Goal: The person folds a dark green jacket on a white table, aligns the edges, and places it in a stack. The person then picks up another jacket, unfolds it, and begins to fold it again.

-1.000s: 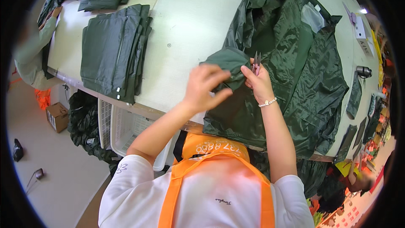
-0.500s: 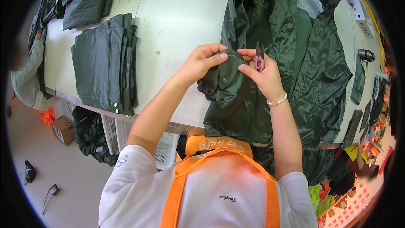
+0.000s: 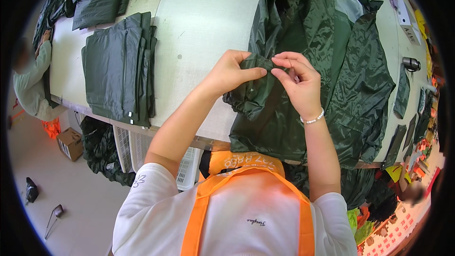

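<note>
A shiny dark green rain jacket (image 3: 358, 92) lies spread over the table in front of me. My left hand (image 3: 235, 72) pinches its bunched sleeve cuff (image 3: 250, 98) between thumb and fingers, lifted a little off the table. At the cuff's right edge, my right hand (image 3: 303, 78) has thumb and forefinger tips close together; whether they grip a thread or fabric is too small to tell. Pink-handled thread snips (image 3: 296, 79) are tucked in that same hand, mostly hidden by the fingers. The jacket's pale grey lining (image 3: 347, 4) shows at the neck.
Folded green garments (image 3: 116, 71) are stacked on the left, with another pile (image 3: 99, 2) behind. Dark fabric strips (image 3: 403, 92), a black cylindrical object (image 3: 411, 63) and a white box (image 3: 407, 21) lie along the right. A person (image 3: 33, 78) works at far left. White crates (image 3: 187, 167) stand below.
My right hand has turned and curled, so the snips' upright blades are now mostly hidden. Its fingertips have come together at the cuff, and my left thumb has shifted right along it.
</note>
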`<action>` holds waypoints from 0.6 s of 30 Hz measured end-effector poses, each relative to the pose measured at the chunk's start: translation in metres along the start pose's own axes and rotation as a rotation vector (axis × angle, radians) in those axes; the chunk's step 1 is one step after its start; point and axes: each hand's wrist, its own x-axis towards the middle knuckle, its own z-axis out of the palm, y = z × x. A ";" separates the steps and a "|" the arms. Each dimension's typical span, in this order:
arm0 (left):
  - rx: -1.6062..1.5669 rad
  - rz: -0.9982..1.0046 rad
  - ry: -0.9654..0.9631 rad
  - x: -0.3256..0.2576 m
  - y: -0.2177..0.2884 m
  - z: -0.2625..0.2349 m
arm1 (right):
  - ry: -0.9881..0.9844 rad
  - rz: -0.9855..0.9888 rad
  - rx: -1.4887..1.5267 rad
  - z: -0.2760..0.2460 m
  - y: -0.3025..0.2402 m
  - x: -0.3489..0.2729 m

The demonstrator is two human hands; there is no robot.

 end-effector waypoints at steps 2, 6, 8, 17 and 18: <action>-0.002 0.002 0.002 0.001 -0.002 0.001 | 0.038 -0.067 -0.133 0.004 -0.003 -0.003; 0.138 0.029 0.054 0.001 0.002 0.012 | 0.154 -0.144 -0.261 0.012 0.003 -0.010; 0.094 -0.016 0.084 0.000 0.004 0.016 | 0.150 -0.083 -0.220 0.011 0.002 -0.007; 0.197 0.323 0.123 0.012 -0.009 0.018 | -0.095 0.066 -0.293 -0.019 0.008 -0.003; 0.183 0.228 0.092 0.008 -0.005 0.016 | -0.098 0.088 -0.295 -0.021 0.009 -0.003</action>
